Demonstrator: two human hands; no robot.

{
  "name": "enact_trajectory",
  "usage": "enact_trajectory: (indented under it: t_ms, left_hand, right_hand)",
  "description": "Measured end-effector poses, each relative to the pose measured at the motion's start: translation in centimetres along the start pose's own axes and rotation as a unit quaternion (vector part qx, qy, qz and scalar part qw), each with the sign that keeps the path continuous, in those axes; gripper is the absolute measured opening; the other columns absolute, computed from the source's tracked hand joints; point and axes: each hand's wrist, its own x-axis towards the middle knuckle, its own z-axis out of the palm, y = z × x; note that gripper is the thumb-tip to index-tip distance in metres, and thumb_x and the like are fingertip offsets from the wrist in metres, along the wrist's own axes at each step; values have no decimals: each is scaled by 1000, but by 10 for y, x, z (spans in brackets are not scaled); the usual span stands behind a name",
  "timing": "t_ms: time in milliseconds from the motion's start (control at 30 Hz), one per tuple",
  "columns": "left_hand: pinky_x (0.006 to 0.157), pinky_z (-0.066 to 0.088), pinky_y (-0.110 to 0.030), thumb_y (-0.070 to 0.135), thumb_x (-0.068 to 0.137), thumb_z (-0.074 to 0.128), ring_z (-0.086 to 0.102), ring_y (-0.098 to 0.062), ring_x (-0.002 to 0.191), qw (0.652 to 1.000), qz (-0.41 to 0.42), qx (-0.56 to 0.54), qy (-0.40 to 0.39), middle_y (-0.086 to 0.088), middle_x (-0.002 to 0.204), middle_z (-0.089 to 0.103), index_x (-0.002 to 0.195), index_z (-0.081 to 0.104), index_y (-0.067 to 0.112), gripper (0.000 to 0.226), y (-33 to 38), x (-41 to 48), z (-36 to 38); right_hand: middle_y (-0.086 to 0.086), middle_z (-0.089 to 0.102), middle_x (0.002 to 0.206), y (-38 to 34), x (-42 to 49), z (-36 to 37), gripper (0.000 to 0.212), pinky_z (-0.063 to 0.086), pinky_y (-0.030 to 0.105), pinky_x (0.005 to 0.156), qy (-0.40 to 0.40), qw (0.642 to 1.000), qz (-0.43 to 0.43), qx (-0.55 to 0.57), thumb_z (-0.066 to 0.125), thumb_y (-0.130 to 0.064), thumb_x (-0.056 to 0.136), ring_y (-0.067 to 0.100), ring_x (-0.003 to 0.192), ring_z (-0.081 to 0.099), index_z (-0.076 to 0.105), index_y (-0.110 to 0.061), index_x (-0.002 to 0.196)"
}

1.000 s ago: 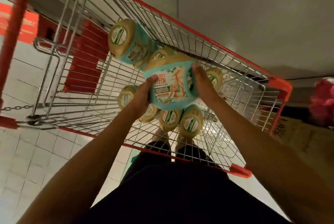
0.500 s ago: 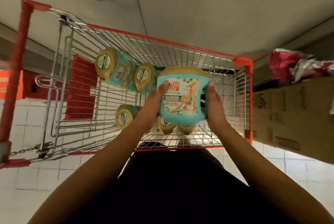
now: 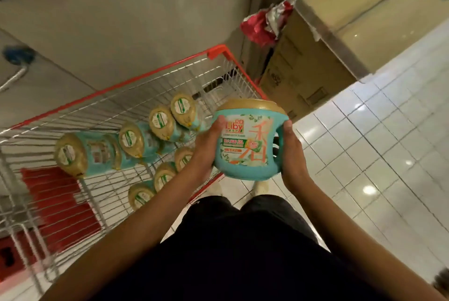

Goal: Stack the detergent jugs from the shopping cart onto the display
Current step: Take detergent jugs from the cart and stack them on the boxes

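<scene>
Held jug: teal body, gold lid, "Liby" label facing the camera; upright, lifted clear of the cart, just beyond its near right corner and above the floor.
Left hand: grips the jug's left side; thumb laid on the label's edge, the other fingers wrapped behind, out of sight.
Right hand: grips the jug's right side by the moulded handle; thumb pointing up along the wall.
Jug to fingers: clamped between both palms, touching each.
Shopping cart: wire basket with red rim, left of the held jug.
Jugs in cart: at least seven, lying on their sides, gold lids toward the camera.
Cardboard boxes: stacked beyond the cart's far right corner.
Floor: pale glossy tiles.
</scene>
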Motion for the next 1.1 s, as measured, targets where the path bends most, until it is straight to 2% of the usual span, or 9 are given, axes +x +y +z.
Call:
enact_trajectory:
  t_ms: [100, 233, 300, 500, 633, 833, 967, 1100]
  left_hand:
    - [94, 62, -51, 78, 94, 46, 73, -34, 118, 995, -15, 54, -77, -15, 126, 76, 129, 75, 22, 72, -12, 5, 56]
    - [97, 61, -51, 82, 94, 44, 73, -32, 119, 979, -28, 137, -149, -12, 128, 76, 128, 76, 29, 71, -37, 8, 141]
    - [97, 61, -51, 82, 96, 41, 73, -31, 120, 965, -35, 178, -190, -11, 129, 75, 130, 74, 30, 71, -56, 8, 186]
    - [98, 61, -49, 95, 80, 48, 75, -27, 116, 927, -61, 260, -262, -8, 123, 78, 122, 78, 37, 77, -125, -4, 317]
    - [108, 53, -60, 89, 87, 44, 73, -31, 120, 907, -82, 298, -286, -11, 127, 76, 126, 76, 35, 74, -163, -8, 395]
    - [110, 51, -62, 80, 97, 37, 72, -31, 120, 884, -94, 337, -309, -10, 126, 77, 120, 78, 36, 65, -190, 6, 500]
    - [108, 52, -62, 80, 89, 36, 73, -30, 118, 874, -96, 356, -317, -9, 125, 77, 135, 69, 26, 77, -195, 29, 566]
    - [107, 54, -59, 76, 92, 36, 74, -28, 116, 868, -89, 353, -337, -7, 124, 78, 129, 70, 30, 68, -192, 64, 635]
  right_hand:
    - [-1, 78, 117, 7, -14, -57, 69, 66, 37, 76, 63, 997, -9, 31, 30, -73, 104, 22, 101, 79, 67, -20, 128]
    - [0, 78, 115, 22, -36, -139, 67, 66, 35, 75, 146, 987, -12, 72, 28, -68, 107, 21, 100, 79, 65, -17, 131]
    - [2, 77, 118, 31, -47, -183, 65, 66, 41, 80, 186, 978, 4, 92, 27, -65, 109, 23, 102, 78, 65, -17, 131]
    - [4, 78, 113, 58, -77, -320, 63, 64, 56, 90, 262, 950, 53, 161, 28, -65, 109, 26, 101, 78, 68, -20, 128]
    - [1, 79, 109, 70, -88, -399, 62, 66, 51, 86, 292, 937, 70, 179, 29, -70, 107, 23, 97, 79, 71, -27, 122]
    - [0, 79, 109, 72, -77, -489, 72, 65, 37, 74, 342, 911, 78, 217, 34, -80, 95, 21, 94, 79, 69, -26, 128]
    - [0, 79, 108, 61, -50, -541, 74, 64, 36, 71, 353, 902, 73, 237, 35, -81, 93, 21, 94, 79, 68, -26, 130]
    - [4, 78, 113, 42, -8, -598, 75, 66, 41, 76, 362, 900, 71, 233, 33, -81, 95, 23, 97, 79, 66, -25, 132]
